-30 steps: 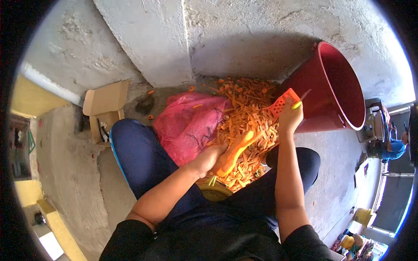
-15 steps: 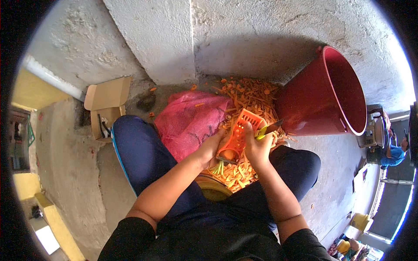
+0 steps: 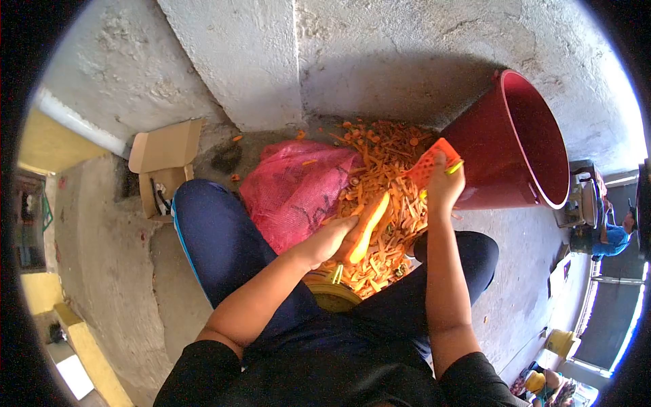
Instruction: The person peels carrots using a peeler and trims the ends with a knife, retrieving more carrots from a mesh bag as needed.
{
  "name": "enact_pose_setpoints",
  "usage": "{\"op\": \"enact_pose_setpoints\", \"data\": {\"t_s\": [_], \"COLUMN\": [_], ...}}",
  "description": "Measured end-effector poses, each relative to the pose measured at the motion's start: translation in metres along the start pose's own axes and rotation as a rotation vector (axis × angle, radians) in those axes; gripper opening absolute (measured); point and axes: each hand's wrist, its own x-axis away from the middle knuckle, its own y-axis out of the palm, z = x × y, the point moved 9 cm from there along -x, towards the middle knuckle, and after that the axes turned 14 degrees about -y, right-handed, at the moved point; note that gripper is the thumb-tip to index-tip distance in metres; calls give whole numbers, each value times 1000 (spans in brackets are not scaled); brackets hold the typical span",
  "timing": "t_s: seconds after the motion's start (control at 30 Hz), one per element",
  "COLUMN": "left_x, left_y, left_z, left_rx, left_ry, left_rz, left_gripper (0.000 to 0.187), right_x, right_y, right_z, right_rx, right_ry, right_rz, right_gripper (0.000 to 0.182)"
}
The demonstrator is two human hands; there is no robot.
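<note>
My left hand (image 3: pixel 327 243) is closed round the lower end of a carrot (image 3: pixel 369 229), which tilts up and to the right; its upper side is bright and peeled-looking. Green stem stubs (image 3: pixel 337 273) show just below it. To the right, my right hand (image 3: pixel 445 186) grips an orange perforated plastic grater (image 3: pixel 427 165), held apart from the carrot. Against the same palm is a yellow handle (image 3: pixel 455 167), that of a knife whose blade is hidden now. Beneath both hands lies a heap of carrot peelings (image 3: pixel 386 178).
A pink mesh sack (image 3: pixel 295 186) lies left of the peelings. A large red bucket (image 3: pixel 485 152) leans at the right by the wall. Between my legs is a yellow container rim (image 3: pixel 332 296). An open cardboard box (image 3: pixel 166 156) stands left; a person in blue (image 3: pixel 614 237) is far right.
My right hand has moved up and right with the grater, away from the carrot. The carrot, earlier mostly behind the grater, now shows along its length in my left hand.
</note>
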Motion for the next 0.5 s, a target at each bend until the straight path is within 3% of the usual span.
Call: {"op": "enact_pose_setpoints", "data": {"t_s": [0.03, 0.1, 0.2, 0.3, 0.33, 0.37, 0.5], "left_x": [1, 7, 15, 12, 13, 9, -2], "left_y": [-1, -3, 6, 1, 1, 2, 1], "left_z": [-1, 0, -1, -4, -2, 0, 3], "left_rx": [9, 27, 168, 50, 163, 208, 314], "left_ry": [-9, -24, -140, -247, -232, -191, -121], "left_rz": [10, 32, 19, -25, 41, 27, 8], "left_gripper": [38, 39, 44, 49, 46, 45, 44], "right_x": [-7, -7, -1, 25, 31, 47, 66], "right_y": [-10, -20, -14, 11, 15, 22, 35], "right_z": [8, 36, 5, -40, -62, -62, -90], "right_rx": [73, -112, -220, -421, -421, -499, -396], "right_ry": [-24, 230, 218, 201, 118, 266, 168], "right_rz": [44, 130, 21, -126, -183, -226, -441], "right_gripper": [17, 17, 16, 15, 17, 16, 16]}}
